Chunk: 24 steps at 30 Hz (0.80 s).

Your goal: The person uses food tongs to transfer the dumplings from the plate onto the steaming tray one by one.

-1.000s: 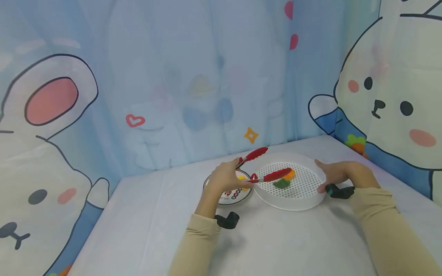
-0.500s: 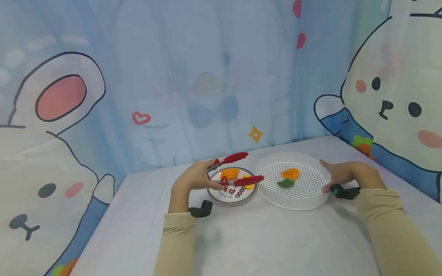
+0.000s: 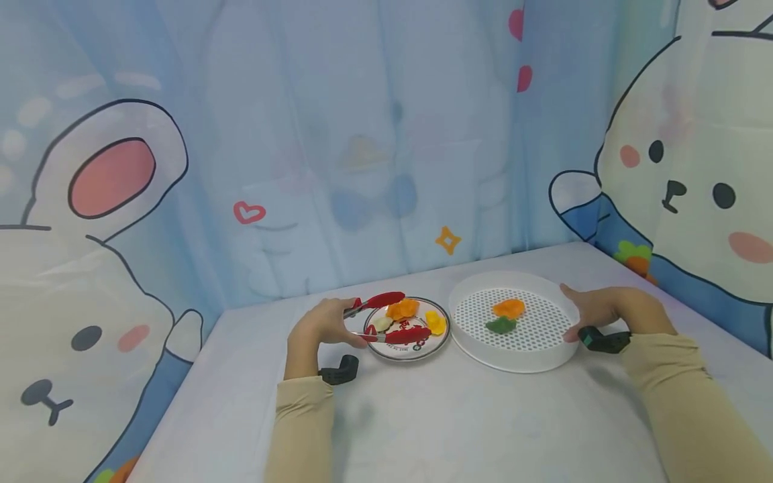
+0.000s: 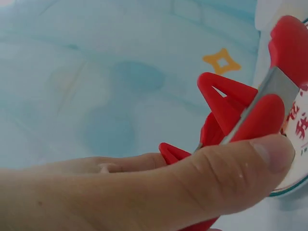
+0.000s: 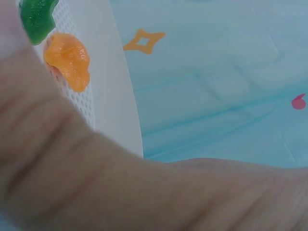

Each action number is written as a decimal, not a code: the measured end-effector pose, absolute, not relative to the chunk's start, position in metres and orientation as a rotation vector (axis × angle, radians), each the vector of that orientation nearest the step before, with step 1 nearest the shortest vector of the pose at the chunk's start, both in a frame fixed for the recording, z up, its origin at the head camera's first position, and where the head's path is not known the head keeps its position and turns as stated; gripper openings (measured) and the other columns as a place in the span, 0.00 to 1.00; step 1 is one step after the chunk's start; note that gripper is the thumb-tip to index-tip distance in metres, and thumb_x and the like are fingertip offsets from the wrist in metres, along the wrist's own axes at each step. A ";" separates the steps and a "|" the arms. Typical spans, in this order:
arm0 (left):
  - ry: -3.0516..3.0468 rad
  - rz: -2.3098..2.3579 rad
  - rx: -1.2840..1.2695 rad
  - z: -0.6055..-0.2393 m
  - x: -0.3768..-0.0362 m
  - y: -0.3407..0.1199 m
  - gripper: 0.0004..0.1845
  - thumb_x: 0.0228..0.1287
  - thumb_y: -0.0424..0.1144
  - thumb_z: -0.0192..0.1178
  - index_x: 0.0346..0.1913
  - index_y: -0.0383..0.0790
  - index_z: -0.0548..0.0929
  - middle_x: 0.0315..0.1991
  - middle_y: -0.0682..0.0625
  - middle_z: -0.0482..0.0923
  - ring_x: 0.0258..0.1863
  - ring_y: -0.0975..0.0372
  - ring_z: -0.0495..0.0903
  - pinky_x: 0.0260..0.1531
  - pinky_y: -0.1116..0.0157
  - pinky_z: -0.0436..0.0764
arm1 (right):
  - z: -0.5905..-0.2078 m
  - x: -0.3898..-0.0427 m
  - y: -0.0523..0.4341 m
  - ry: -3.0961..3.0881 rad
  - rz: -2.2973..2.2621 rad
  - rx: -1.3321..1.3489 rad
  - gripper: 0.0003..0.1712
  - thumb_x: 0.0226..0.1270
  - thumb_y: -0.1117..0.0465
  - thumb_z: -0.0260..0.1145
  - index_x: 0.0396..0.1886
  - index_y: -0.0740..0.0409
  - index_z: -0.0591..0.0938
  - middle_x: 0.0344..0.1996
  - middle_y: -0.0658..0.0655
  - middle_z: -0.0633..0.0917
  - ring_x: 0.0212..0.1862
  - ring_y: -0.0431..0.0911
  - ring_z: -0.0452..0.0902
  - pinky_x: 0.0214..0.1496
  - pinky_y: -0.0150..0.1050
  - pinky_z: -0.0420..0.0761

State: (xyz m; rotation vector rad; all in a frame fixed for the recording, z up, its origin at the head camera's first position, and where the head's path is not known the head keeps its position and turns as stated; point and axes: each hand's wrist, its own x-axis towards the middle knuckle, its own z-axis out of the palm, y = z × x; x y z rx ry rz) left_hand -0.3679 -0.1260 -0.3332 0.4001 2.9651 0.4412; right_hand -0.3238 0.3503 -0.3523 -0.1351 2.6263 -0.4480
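My left hand (image 3: 320,326) grips red tongs (image 3: 389,317) whose tips hover over a small round plate (image 3: 417,349). On that plate lie an orange piece (image 3: 402,308), a yellow piece (image 3: 435,323) and a pale piece (image 3: 382,324). In the left wrist view my thumb (image 4: 216,178) presses the tongs' handle (image 4: 250,120). My right hand (image 3: 594,310) rests against the right rim of a white perforated tray (image 3: 543,359). An orange piece (image 3: 508,308) and a green piece (image 3: 500,325) lie in the tray, and the right wrist view shows both pieces (image 5: 67,60), (image 5: 37,18).
A pale cloth covers the table (image 3: 459,422). Blue cartoon curtains (image 3: 338,147) close off the back and both sides. Black wrist mounts sit by each wrist (image 3: 339,369), (image 3: 604,340).
My left hand has drawn the tongs leftward, from over the tray to over the small plate. The right hand has stayed on the tray's rim.
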 end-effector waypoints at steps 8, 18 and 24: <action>2.927 0.482 0.378 -0.344 -0.375 -0.131 0.48 0.41 0.55 0.76 0.69 0.52 0.67 0.63 0.47 0.72 0.59 0.54 0.70 0.52 0.48 0.77 | -0.353 -0.325 0.351 2.617 -0.450 -0.141 0.76 0.50 0.35 0.70 0.65 0.85 0.32 0.64 0.88 0.42 0.66 0.78 0.43 0.64 0.72 0.45; 2.890 0.481 0.412 -0.340 -0.373 -0.129 0.43 0.40 0.52 0.77 0.65 0.52 0.73 0.57 0.49 0.77 0.52 0.58 0.73 0.51 0.51 0.77 | -0.353 -0.325 0.352 2.602 -0.487 -0.169 0.74 0.53 0.37 0.69 0.65 0.84 0.31 0.64 0.87 0.40 0.66 0.78 0.43 0.63 0.74 0.44; 2.843 0.518 0.412 -0.343 -0.374 -0.129 0.38 0.42 0.49 0.77 0.62 0.51 0.77 0.41 0.52 0.82 0.36 0.61 0.78 0.45 0.54 0.78 | -0.354 -0.326 0.352 2.597 -0.504 -0.171 0.74 0.53 0.37 0.69 0.65 0.84 0.30 0.64 0.87 0.40 0.66 0.79 0.42 0.63 0.74 0.43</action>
